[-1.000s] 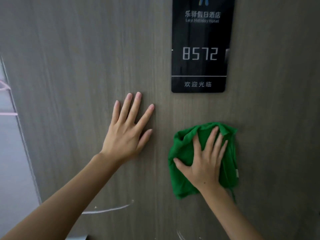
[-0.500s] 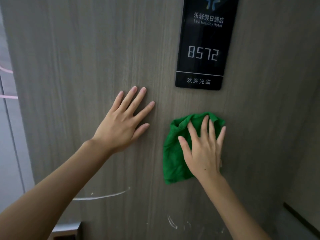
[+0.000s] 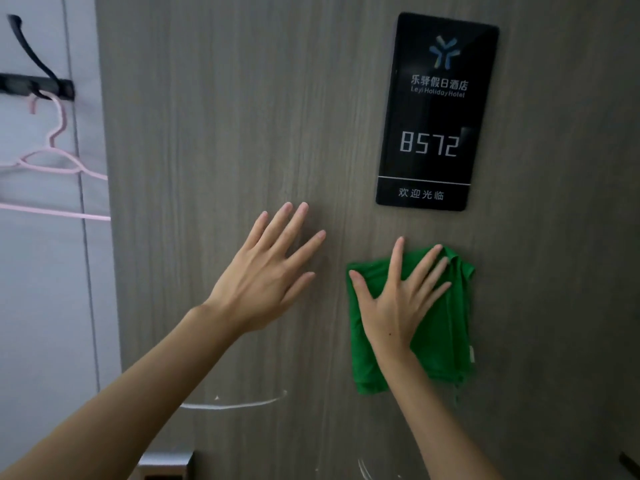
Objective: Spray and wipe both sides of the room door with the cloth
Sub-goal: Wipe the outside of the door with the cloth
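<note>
Cloth (image 3: 440, 327) lower, below "8572" plaque (image 3: 436, 112).

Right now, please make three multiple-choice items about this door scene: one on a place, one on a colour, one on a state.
1. Where is the cloth relative to the room number plate?
A. above it
B. below it
C. far to its left

2. What colour is the cloth?
A. green
B. white
C. blue

3. How does the right hand meet the cloth?
A. it bunches it in a fist
B. it pinches one corner
C. it presses it flat with spread fingers

Key: 1 B, the cloth lies on the door under the plate. 2 A, it is plainly green. 3 C, the fingers are straight and spread over the cloth; the left hand lies flat on bare door.
</note>
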Tool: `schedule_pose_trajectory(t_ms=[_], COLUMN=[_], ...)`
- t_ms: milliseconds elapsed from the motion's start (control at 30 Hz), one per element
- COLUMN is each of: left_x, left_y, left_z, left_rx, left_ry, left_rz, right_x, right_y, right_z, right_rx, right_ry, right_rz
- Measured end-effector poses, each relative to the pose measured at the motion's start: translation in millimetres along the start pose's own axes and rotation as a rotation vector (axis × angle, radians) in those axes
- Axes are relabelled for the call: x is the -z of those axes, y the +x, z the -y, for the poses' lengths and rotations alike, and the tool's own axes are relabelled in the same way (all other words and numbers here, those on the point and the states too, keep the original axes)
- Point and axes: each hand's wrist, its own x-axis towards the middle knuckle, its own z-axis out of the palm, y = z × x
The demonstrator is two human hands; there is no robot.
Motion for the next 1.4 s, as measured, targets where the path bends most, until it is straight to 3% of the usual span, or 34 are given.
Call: schedule_pose_trajectory(t_ms=[233, 500, 733, 900, 1133, 1400], left_x=[-9.2, -49.1, -51.5, -48.9, -51.4, -49.1], left_y=[-59.9, -112.2, -113.6, -111.7, -112.3, -114.2], left_z=[41.9, 52.9, 47.4, 43.3, 41.1, 45.5], left_rx=[0.309, 0.465, 0.517, 0.55, 0.576, 0.554], left_ry=[0.008, 0.008, -0.006, 0.013, 0.039, 0.065], left_rz=[-0.042, -0.163, -0.152, -0.136, -0.128, -0.14], right_x=[-20.6, -46.7, -71.1, -49.2, -18.9, -10.9], right_y=[-21.1, -74.3, -145.1, -95.5, -5.0, 6.8], right_z=[29.7, 78.8, 20.6, -20.8, 17.7, 34.0], right_rx=[0.322, 0.827, 1.144, 1.02, 0.824, 0.618], right_ry=[-0.071, -0.103, -0.019, 0.106, 0.05, 0.019], right_rz=[-0.041, 0.048, 0.3, 0.204, 0.004, -0.01])
